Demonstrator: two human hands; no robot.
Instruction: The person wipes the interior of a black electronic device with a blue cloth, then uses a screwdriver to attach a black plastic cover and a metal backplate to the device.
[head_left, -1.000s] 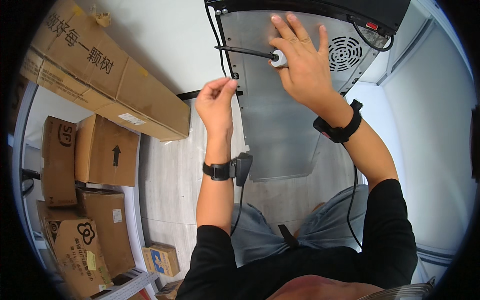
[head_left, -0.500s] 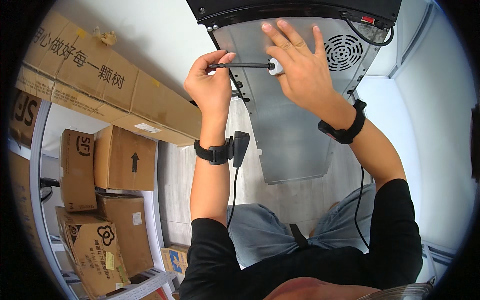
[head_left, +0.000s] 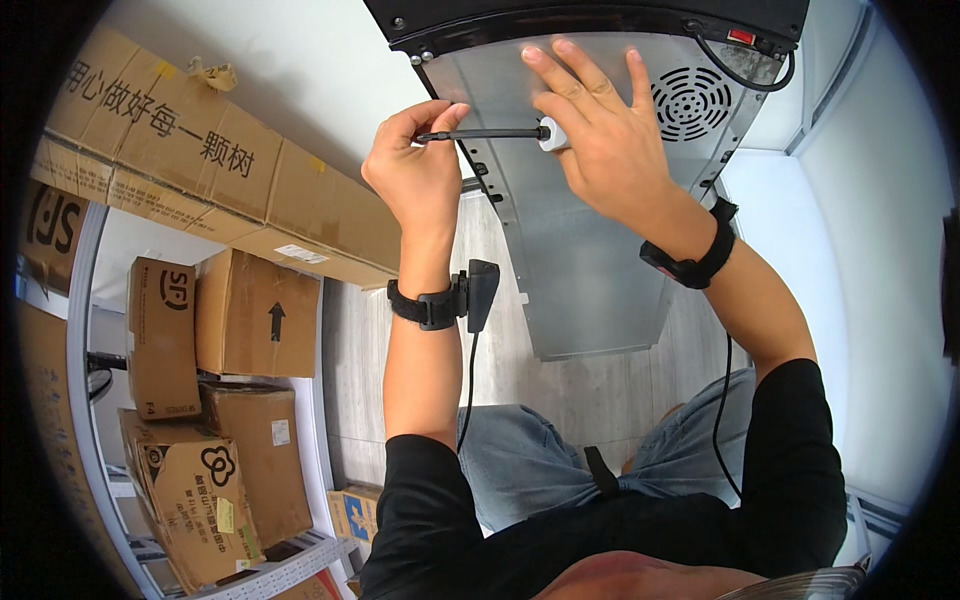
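Note:
A screwdriver (head_left: 500,133) with a dark shaft and a white handle lies level across the top of a grey metal panel. My right hand (head_left: 612,140) holds its handle between thumb and palm, with the other fingers stretched out over the panel (head_left: 590,260). At the panel's left edge, the thumb and fingers of my left hand (head_left: 412,155) are pinched together. The shaft's tip end crosses in front of these fingers; whatever small thing they pinch is hidden.
The panel belongs to a black-topped machine (head_left: 590,18) with a round vent (head_left: 692,103), a red switch (head_left: 741,37) and a power cord (head_left: 740,80). A long carton (head_left: 230,160) and a shelf of boxes (head_left: 262,315) stand on the left. A white wall (head_left: 870,200) rises right.
The view has shifted slightly. My left hand has moved a little left along the screwdriver's tip end; my right hand keeps its place on the panel.

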